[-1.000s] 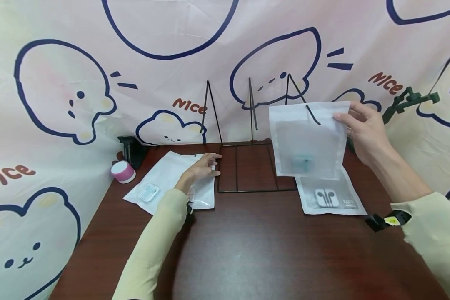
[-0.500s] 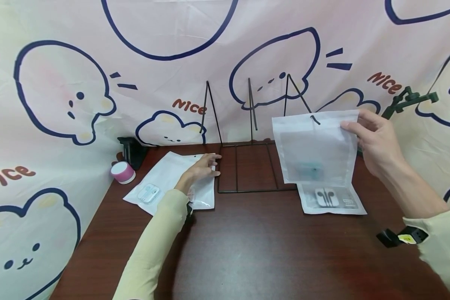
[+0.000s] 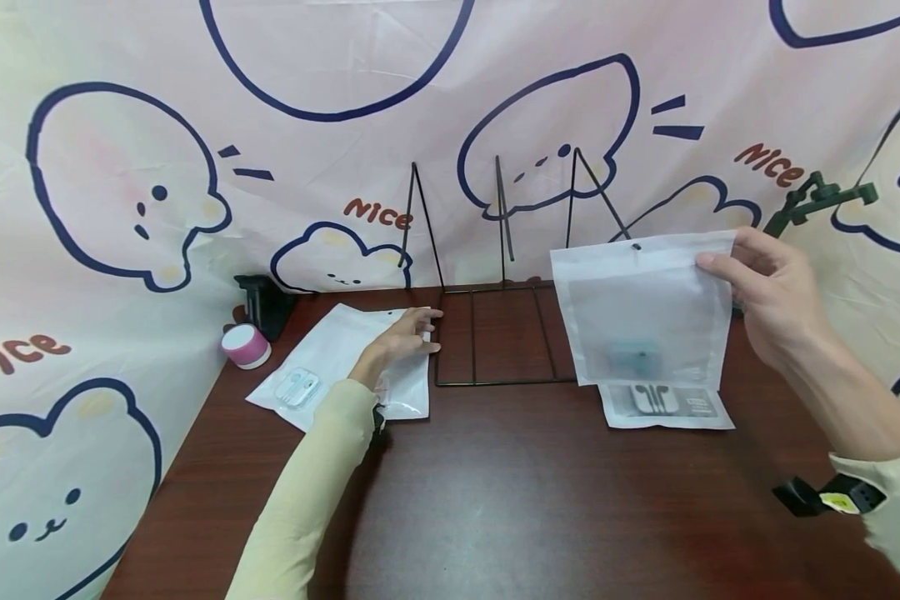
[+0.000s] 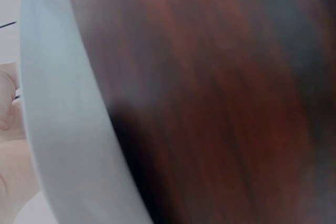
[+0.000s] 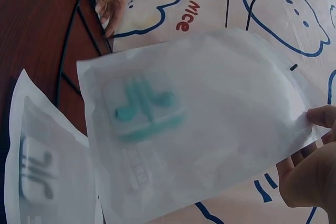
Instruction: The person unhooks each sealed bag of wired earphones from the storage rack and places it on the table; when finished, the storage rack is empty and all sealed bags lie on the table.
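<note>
My right hand (image 3: 783, 292) pinches the upper right corner of a translucent white earphone pouch (image 3: 645, 308). Teal earphones (image 5: 144, 103) show through it in the right wrist view. The tip of the right hook (image 3: 618, 223) on the black wire rack (image 3: 474, 333) shows at the hole near the pouch's top edge. Behind it lies another pouch (image 3: 667, 408) with white earphones, partly covered. My left hand (image 3: 401, 337) rests over white pouches (image 3: 345, 342) on the left, fingertips touching the rack's left side. Beneath that hand, details are hidden.
The rack's left hook (image 3: 416, 208) and middle hook (image 3: 502, 208) rise at the back. A pink-and-white jar (image 3: 247, 344) stands beside a black object (image 3: 266, 304) at left. A green clamp arm (image 3: 817, 200) juts in at right. A patterned cloth (image 3: 330, 142) hangs behind the brown table (image 3: 495, 483).
My right hand has moved down, right and towards me with the pouch. Less of the hook sticks out in front of the pouch now. The left hand has stayed put.
</note>
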`<control>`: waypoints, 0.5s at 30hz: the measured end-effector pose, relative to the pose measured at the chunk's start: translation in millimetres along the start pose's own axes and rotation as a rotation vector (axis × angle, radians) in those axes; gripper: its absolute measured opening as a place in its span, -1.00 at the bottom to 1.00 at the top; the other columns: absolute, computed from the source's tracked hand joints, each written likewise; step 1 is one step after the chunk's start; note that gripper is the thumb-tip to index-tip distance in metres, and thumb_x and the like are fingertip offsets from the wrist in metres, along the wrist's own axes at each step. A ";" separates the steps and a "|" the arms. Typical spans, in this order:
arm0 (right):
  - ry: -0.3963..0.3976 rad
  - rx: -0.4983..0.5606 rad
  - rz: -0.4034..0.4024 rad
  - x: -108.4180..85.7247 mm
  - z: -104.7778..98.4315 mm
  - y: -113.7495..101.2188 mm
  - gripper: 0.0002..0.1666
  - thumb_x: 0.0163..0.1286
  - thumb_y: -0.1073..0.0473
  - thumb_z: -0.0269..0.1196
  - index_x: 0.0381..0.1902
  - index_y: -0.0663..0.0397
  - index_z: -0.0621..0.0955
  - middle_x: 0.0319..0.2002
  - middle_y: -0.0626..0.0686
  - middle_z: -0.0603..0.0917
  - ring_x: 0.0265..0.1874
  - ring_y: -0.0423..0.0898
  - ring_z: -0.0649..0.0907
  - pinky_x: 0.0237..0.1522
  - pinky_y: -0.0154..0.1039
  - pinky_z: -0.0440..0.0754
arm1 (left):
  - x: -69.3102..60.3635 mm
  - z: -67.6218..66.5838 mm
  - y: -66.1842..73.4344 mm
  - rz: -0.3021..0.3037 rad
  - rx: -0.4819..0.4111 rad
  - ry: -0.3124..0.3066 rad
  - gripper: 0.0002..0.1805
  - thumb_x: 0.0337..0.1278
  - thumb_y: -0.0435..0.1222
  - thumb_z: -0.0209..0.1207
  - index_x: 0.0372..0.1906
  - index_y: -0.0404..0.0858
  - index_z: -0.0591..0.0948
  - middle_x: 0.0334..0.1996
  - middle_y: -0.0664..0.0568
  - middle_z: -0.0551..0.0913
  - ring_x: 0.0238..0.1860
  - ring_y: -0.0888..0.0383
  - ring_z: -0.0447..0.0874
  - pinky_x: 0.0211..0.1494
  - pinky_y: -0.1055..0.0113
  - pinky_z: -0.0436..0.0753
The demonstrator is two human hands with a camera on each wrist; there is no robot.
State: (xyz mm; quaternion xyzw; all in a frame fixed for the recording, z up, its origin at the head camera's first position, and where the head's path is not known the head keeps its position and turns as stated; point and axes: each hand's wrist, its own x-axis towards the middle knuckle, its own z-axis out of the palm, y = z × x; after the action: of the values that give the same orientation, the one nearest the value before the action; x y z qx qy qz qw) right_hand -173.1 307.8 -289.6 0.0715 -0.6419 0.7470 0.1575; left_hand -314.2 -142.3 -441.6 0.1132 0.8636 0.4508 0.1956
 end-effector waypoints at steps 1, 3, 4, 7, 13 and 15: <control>-0.001 0.005 -0.006 -1.1 -0.7 -0.3 -0.74 0.38 0.47 0.33 -0.03 0.17 0.77 -0.25 -0.05 0.80 -0.23 -0.15 0.69 -0.25 -0.40 0.61 | 0.0 -0.1 0.1 0.000 -0.001 0.000 -0.25 0.33 -0.46 0.27 0.57 -0.20 0.31 0.50 -0.18 0.18 0.47 -0.13 0.27 0.49 -0.02 0.37; -0.006 0.024 -0.024 -3.4 -2.1 -0.8 -0.73 0.38 0.50 0.32 -0.03 0.21 0.77 -0.26 -0.03 0.81 -0.25 -0.15 0.70 -0.27 -0.40 0.60 | 0.9 -0.1 -0.1 0.000 -0.001 -0.003 -0.25 0.34 -0.46 0.27 0.57 -0.20 0.31 0.50 -0.18 0.18 0.47 -0.13 0.27 0.49 -0.02 0.38; -0.008 0.037 -0.030 -4.4 -2.7 -1.1 -0.72 0.37 0.52 0.31 -0.03 0.23 0.77 -0.26 -0.02 0.82 -0.26 -0.15 0.70 -0.28 -0.39 0.61 | 1.3 -0.1 -0.3 0.000 -0.002 -0.004 -0.26 0.34 -0.46 0.27 0.57 -0.20 0.31 0.50 -0.18 0.18 0.47 -0.13 0.27 0.48 -0.02 0.38; -0.014 0.055 -0.045 -7.2 -4.9 -2.8 -0.71 0.37 0.54 0.29 -0.01 0.27 0.75 -0.23 0.00 0.83 -0.26 -0.14 0.72 -0.27 -0.39 0.61 | 2.6 -0.2 -0.8 -0.001 -0.003 -0.006 -0.26 0.34 -0.47 0.26 0.57 -0.19 0.31 0.50 -0.18 0.17 0.46 -0.13 0.27 0.47 -0.01 0.39; 0.017 0.022 -0.024 -13.9 -14.5 -6.0 -0.67 0.41 0.51 0.28 0.07 0.22 0.74 -0.13 -0.04 0.80 -0.17 -0.13 0.68 -0.17 -0.41 0.59 | 2.9 -0.3 -0.2 0.007 0.003 -0.003 -0.25 0.33 -0.46 0.27 0.57 -0.20 0.31 0.50 -0.18 0.18 0.45 -0.12 0.28 0.45 0.00 0.40; 0.031 0.013 -0.019 -16.3 -20.2 -5.8 -0.67 0.41 0.51 0.28 0.08 0.23 0.73 -0.13 -0.04 0.79 -0.16 -0.14 0.67 -0.18 -0.42 0.59 | 2.8 0.1 -0.2 0.006 0.001 -0.004 -0.26 0.34 -0.46 0.26 0.57 -0.19 0.31 0.50 -0.17 0.18 0.46 -0.12 0.27 0.46 0.01 0.40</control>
State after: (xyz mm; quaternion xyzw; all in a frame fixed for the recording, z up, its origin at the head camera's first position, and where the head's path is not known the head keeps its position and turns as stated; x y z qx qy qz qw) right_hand -153.9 326.0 -292.6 0.0668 -0.6337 0.7507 0.1741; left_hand -316.6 -141.3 -442.6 0.1167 0.8630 0.4508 0.1960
